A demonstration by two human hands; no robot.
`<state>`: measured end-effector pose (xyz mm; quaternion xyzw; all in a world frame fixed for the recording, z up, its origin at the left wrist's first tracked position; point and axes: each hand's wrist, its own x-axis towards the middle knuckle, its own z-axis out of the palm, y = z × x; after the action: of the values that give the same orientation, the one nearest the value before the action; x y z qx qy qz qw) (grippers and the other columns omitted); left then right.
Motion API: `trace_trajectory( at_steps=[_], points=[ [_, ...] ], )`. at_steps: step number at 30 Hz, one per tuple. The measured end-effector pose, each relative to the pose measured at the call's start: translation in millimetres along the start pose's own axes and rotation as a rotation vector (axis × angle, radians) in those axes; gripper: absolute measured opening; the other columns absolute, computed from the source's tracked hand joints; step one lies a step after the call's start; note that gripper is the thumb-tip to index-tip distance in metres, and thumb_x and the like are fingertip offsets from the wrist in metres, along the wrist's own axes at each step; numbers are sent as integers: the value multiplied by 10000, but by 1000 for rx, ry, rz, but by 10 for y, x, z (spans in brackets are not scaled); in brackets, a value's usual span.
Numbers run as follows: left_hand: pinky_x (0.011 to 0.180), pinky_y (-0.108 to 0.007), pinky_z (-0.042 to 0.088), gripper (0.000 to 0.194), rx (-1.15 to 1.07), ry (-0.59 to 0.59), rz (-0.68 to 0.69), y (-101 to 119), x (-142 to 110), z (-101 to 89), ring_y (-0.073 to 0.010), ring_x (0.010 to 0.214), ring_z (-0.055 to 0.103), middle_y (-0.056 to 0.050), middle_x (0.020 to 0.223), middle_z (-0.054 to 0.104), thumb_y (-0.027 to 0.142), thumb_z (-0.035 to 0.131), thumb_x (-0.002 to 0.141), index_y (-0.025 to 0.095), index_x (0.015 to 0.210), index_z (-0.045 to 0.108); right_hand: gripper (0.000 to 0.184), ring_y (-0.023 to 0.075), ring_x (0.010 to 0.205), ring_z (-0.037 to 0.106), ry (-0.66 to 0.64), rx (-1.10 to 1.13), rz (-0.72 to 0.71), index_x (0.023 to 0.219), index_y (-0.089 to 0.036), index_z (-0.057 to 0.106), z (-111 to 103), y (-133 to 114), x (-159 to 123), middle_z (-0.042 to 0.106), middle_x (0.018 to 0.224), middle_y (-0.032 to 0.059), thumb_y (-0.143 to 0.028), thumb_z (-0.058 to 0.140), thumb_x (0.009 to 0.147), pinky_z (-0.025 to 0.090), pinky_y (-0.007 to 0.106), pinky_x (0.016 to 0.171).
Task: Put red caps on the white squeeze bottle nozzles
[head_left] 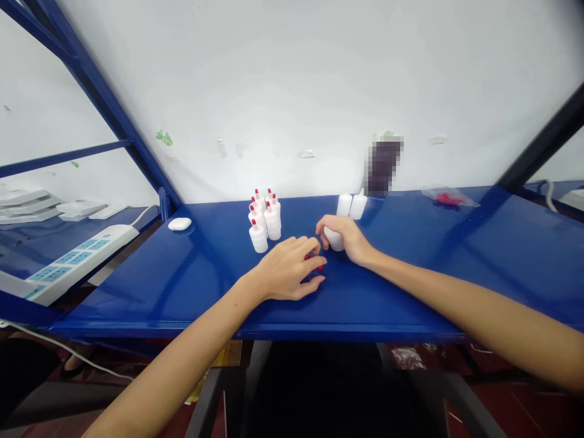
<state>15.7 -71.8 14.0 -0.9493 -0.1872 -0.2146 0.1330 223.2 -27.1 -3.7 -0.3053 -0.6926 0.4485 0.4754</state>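
My right hand (345, 236) is wrapped round a small white bottle (335, 239) standing on the blue table (191, 280). My left hand (288, 267) rests on the table just left of it, fingers curled over small red caps (314, 261). Whether it grips one is hidden. Several white bottles with red caps (263, 219) stand in a cluster behind my left hand. Two uncapped white bottles (351, 205) stand behind my right hand near the wall.
A clear bag of red caps (449, 198) lies at the back right. A white oval object (179, 224) sits at the back left. A white power strip (77, 255) lies on the lower bench to the left. White wall behind; blue frame bars (100, 91).
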Motion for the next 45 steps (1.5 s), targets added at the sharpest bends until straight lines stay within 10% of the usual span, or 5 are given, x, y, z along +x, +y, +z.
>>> trace_trajectory(
  at_steps=[11,17,20,27,45],
  points=[
    [842,-359,493,265,-112,-63,-65,-41,19,121,-210,978,578,-124,1172,588,334,529,1000,202,1052,752,385,118,454,468,18,-4,42,737,-165,622,35,-13,16,519,488,-22,-469,462,910,344,245,456],
    [721,-275,508,109,-513,503,-361,-23,219,136,-136,813,627,-58,943,684,245,656,920,179,992,702,289,126,442,509,-4,141,40,992,-189,612,8,6,39,598,583,-34,-448,525,899,363,245,446],
    [641,-245,492,116,-765,684,-588,-56,392,193,-120,738,650,-50,899,719,235,722,854,160,935,688,346,125,459,524,-1,144,26,823,-178,608,14,26,39,588,591,-14,-494,516,932,377,254,460],
    [678,-260,518,132,-963,625,-662,-75,506,300,-123,718,656,-44,838,734,225,756,792,152,895,717,599,115,446,474,1,108,4,558,-182,528,46,77,23,510,484,0,-620,411,949,359,265,478],
    [646,-250,446,102,-764,458,-485,-38,435,327,-112,740,510,-18,879,520,206,641,891,182,933,730,421,95,375,372,-106,24,16,580,-168,568,17,-93,-8,460,433,-22,-502,516,831,269,257,394]
  ],
)
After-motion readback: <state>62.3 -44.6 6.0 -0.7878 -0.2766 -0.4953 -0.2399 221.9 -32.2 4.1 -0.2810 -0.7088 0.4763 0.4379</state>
